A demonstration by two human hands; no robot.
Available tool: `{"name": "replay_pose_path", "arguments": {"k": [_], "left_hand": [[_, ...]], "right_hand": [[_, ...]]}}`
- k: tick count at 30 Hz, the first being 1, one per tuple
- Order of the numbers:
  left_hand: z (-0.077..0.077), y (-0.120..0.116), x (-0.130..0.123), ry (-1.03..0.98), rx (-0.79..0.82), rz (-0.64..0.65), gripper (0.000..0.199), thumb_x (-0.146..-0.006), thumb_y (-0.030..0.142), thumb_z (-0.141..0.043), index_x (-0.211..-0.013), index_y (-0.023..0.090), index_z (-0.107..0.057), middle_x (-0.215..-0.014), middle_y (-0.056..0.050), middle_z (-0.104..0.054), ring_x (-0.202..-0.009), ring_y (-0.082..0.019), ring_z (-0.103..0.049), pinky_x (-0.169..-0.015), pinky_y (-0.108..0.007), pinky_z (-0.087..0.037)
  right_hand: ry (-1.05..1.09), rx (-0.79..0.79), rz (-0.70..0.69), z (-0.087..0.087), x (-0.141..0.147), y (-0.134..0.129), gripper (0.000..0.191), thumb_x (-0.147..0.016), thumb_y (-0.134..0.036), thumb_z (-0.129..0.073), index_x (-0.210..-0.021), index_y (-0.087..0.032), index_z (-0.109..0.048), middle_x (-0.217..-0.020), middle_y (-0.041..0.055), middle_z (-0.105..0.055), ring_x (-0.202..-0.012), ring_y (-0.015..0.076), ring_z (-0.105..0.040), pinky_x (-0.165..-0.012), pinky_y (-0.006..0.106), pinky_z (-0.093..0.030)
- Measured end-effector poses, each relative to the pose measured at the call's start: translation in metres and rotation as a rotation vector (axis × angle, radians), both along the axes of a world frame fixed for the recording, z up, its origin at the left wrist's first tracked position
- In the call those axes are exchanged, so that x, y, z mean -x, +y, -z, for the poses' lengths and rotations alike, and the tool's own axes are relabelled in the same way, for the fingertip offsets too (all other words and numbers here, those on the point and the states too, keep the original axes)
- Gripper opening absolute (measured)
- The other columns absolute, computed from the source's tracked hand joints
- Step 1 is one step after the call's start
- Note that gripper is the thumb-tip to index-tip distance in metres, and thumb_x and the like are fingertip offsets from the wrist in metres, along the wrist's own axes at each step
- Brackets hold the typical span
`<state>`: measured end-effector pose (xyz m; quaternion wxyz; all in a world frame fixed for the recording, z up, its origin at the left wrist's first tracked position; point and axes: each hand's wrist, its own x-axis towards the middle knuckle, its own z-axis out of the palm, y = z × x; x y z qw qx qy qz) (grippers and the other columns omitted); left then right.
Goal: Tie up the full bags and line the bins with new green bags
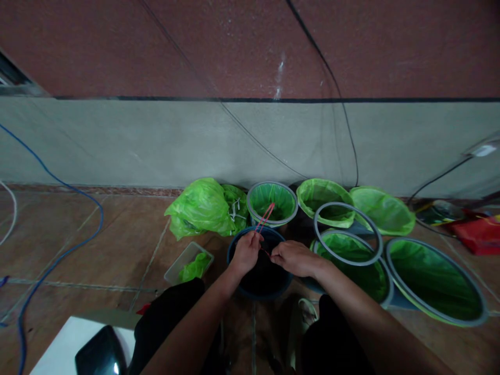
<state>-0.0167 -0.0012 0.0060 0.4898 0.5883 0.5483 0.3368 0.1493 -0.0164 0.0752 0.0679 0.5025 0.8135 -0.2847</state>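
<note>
At the back edge of the tiled floor [117, 234] sits a green bag [201, 205], its white marks [234, 210] too small to make out. Over a dark bucket [262, 286], left hand [247, 251] and right hand [294, 256] each pinch a looped pink cord [267, 212].

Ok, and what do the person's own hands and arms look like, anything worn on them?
The left hand and right hand are ungloved. The left forearm and right forearm show no sleeves, watch or bracelet. Rings or small markings are too blurred to tell.
</note>
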Motion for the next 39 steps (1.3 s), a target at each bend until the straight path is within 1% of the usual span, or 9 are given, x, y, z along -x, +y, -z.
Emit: {"name": "replay_pose_path", "arguments": {"k": [5,10,16,21,23,28,30,33,39], "left_hand": [[0.005,-0.004,0.001,0.152,-0.027,0.33,0.029,-0.091,0.027,-0.038,-0.087,0.017,-0.065,-0.082,-0.003,-0.068,-0.077,-0.016,-0.06,-0.073,-0.028,-0.046],[0.003,-0.011,0.002,0.159,-0.1,0.463,0.027,-0.087,0.022,-0.043,-0.1,0.017,-0.066,-0.097,-0.006,-0.071,-0.09,-0.02,-0.064,-0.083,-0.03,-0.047],[0.001,-0.009,-0.001,0.089,-0.066,0.267,0.037,-0.093,0.033,-0.035,-0.087,0.015,-0.066,-0.072,-0.003,-0.063,-0.066,-0.015,-0.057,-0.067,-0.027,-0.044],[0.007,-0.006,-0.003,-0.105,0.057,0.06,0.035,-0.09,0.033,-0.038,-0.076,0.015,-0.064,-0.057,0.003,-0.049,-0.053,-0.01,-0.045,-0.056,-0.023,-0.037],[0.009,-0.006,-0.003,-0.17,0.127,0.013,0.033,-0.089,0.034,-0.041,-0.074,0.015,-0.063,-0.054,0.004,-0.045,-0.049,-0.009,-0.041,-0.052,-0.022,-0.035],[0.007,-0.005,-0.002,-0.22,0.204,-0.037,0.032,-0.086,0.034,-0.044,-0.069,0.015,-0.063,-0.053,0.004,-0.048,-0.046,-0.008,-0.04,-0.048,-0.022,-0.032],[0.004,-0.005,-0.001,-0.228,0.208,-0.044,0.032,-0.085,0.033,-0.044,-0.067,0.015,-0.063,-0.054,0.003,-0.051,-0.045,-0.008,-0.041,-0.048,-0.022,-0.032],[-0.003,-0.005,0.0,-0.231,0.212,-0.051,0.028,-0.084,0.032,-0.048,-0.07,0.015,-0.066,-0.057,0.002,-0.056,-0.045,-0.007,-0.04,-0.048,-0.021,-0.032],[-0.012,-0.006,0.004,-0.223,0.222,-0.05,0.015,-0.074,0.024,-0.061,-0.081,0.014,-0.07,-0.065,0.0,-0.065,-0.049,-0.007,-0.045,-0.05,-0.021,-0.036]], "right_hand": [[0.11,-0.1,-0.027,-0.003,0.006,0.002,0.025,-0.086,-0.019,-0.048,-0.071,-0.018,-0.068,-0.073,0.0047,-0.069,-0.074,0.0156,-0.063,-0.066,0.026,-0.036],[0.363,-0.066,0.134,0.003,0.007,0.009,0.021,-0.084,-0.022,-0.053,-0.073,-0.019,-0.071,-0.068,0.0009,-0.069,-0.068,0.0139,-0.063,-0.065,0.025,-0.04],[0.82,0.01,0.425,0.018,0.004,0.019,0.027,-0.083,-0.032,-0.059,-0.104,-0.018,-0.07,-0.091,0.0051,-0.074,-0.08,0.0172,-0.068,-0.076,0.029,-0.05],[0.637,-0.322,0.627,0.015,-0.009,0.026,0.033,-0.087,-0.038,-0.053,-0.107,-0.018,-0.068,-0.104,0.0088,-0.071,-0.082,0.0184,-0.064,-0.076,0.032,-0.048],[0.551,-0.202,0.587,0.016,-0.008,0.023,0.036,-0.088,-0.039,-0.051,-0.112,-0.016,-0.065,-0.099,0.0086,-0.07,-0.079,0.0178,-0.063,-0.074,0.031,-0.047],[0.361,0.096,0.265,0.021,0.009,0.007,0.025,-0.086,-0.029,-0.054,-0.106,-0.015,-0.061,-0.083,0.0041,-0.066,-0.073,0.0147,-0.058,-0.067,0.026,-0.04],[0.277,0.093,0.254,0.022,0.013,0.004,0.015,-0.086,-0.021,-0.05,-0.093,-0.015,-0.061,-0.077,0.0032,-0.063,-0.067,0.0128,-0.053,-0.063,0.024,-0.036],[0.26,0.094,0.274,0.022,0.01,0.007,0.023,-0.09,-0.019,-0.041,-0.081,-0.015,-0.062,-0.064,0.0009,-0.056,-0.058,0.0112,-0.046,-0.057,0.024,-0.033],[0.275,0.344,0.143,0.011,-0.007,0.015,0.023,-0.084,-0.016,-0.044,-0.086,-0.014,-0.067,-0.058,-0.0014,-0.054,-0.055,0.0106,-0.047,-0.054,0.021,-0.034]]}}
